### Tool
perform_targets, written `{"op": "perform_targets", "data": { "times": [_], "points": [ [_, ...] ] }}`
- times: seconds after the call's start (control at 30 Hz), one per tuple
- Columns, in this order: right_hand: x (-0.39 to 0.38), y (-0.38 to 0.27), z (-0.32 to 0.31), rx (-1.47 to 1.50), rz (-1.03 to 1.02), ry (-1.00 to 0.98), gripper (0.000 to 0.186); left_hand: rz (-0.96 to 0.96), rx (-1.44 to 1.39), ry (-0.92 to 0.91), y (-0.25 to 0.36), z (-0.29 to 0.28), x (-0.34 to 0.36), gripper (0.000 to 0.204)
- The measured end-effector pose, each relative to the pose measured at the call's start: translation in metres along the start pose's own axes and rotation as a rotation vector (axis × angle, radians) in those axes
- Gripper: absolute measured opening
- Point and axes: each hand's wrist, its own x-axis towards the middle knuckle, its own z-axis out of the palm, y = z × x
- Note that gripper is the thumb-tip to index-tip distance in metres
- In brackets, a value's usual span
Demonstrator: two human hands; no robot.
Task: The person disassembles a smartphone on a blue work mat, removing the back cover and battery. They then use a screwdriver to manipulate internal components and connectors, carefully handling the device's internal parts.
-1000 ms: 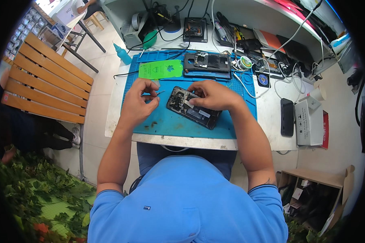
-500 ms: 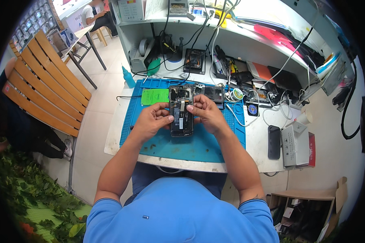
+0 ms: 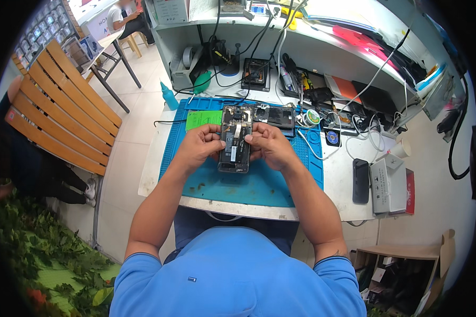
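Smartphone [image 3: 235,158], its battery and circuitry exposed, is held over the blue work mat [image 3: 232,193], with its camera end pointed toward 12 o'clock. Its 9 o'clock edge is pinched by the left hand [image 3: 197,149], the thumb pressed at the rim; its 3 o'clock edge is gripped by the right hand [image 3: 274,147], whose thumb is laid on the bared inner face. The hands are parted by the width of the phone, which is clamped between them.

Clock positions are taken from the phone. At 10 o'clock, a bright green card [image 3: 202,120] is partly covered by the left hand; at 2 o'clock, a disassembled phone frame [image 3: 276,115] is placed on the mat. Between 2 and 3 o'clock, a green-and-white spool [image 3: 311,117] is seen. Farther out, a teal dropper bottle [image 3: 168,98] is stood at 10 o'clock, and a green bulb blower [image 3: 202,82] is set at 11. Between 3 and 4 o'clock, a black phone [image 3: 360,181] is laid on the white workbench [image 3: 330,205], just beside a white box [image 3: 381,187].
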Motion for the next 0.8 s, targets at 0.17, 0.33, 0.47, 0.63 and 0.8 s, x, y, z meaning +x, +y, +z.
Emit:
{"op": "perform_targets", "data": {
  "times": [0.17, 0.33, 0.47, 0.63, 0.8],
  "points": [
    [-0.003, -0.006, 0.006, 0.005, -0.024, 0.010, 0.025, 0.002, 0.008, 0.005, 0.001, -0.001, 0.004, 0.043],
    [0.004, -0.001, -0.002, 0.269, -0.008, -0.015, 0.048, -0.033, -0.161, -0.019, 0.006, 0.001, 0.008, 0.045],
    [0.004, -0.002, 0.018, 0.401, -0.005, 0.033, 0.072, -0.003, -0.153, -0.045, 0.003, 0.007, 0.011, 0.048],
    [0.000, -0.003, 0.018, 0.550, 0.066, -0.092, 0.078, 0.050, 0.136, 0.002, 0.007, 0.018, 0.015, 0.045],
    [-0.001, -0.009, 0.019, 0.572, 0.092, -0.107, 0.086, 0.180, 0.248, 0.067, 0.027, 0.008, 0.019, 0.043]
  ]
}}
